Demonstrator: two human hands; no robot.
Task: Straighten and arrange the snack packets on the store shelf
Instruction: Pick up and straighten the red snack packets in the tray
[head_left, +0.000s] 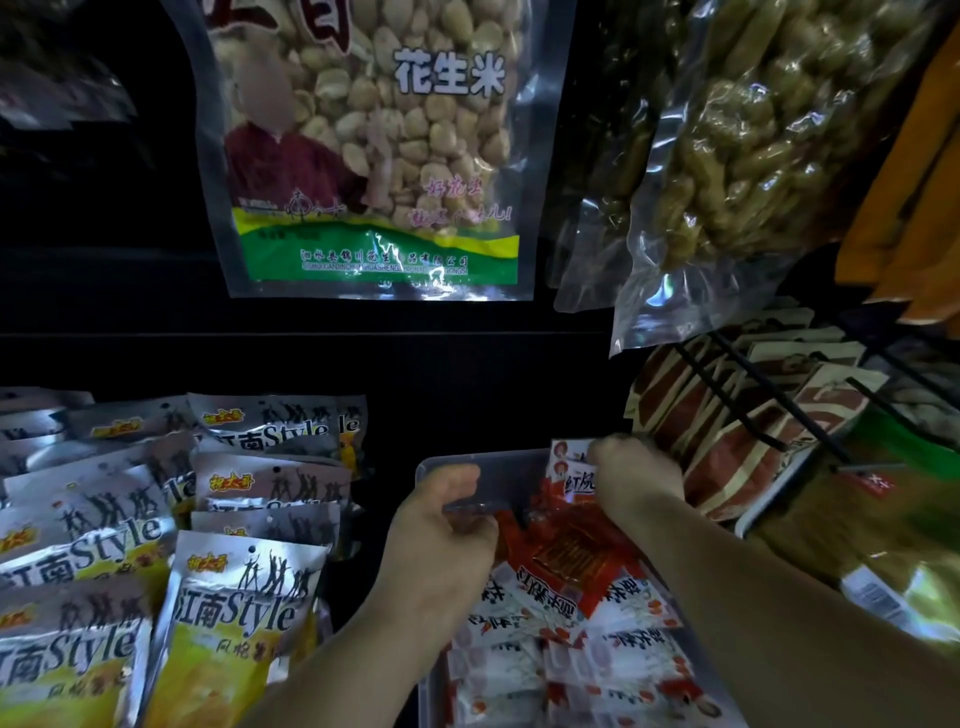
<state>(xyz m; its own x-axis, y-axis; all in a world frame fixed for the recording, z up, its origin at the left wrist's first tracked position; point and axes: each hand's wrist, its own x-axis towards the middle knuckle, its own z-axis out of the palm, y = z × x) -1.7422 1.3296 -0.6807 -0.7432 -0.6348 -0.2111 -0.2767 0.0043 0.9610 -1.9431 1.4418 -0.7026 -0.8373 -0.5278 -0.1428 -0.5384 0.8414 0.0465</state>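
While the left hand (441, 535) gripped the rim of the clear bin (483, 458), the right hand (636, 475) pinched a red-and-white packet (570, 467) — at the bin's one o'clock corner.

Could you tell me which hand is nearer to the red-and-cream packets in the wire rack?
Right. The right hand, pinching a red-and-white packet, is beside the red-and-cream packets; the left hand grips the clear bin, farther left.
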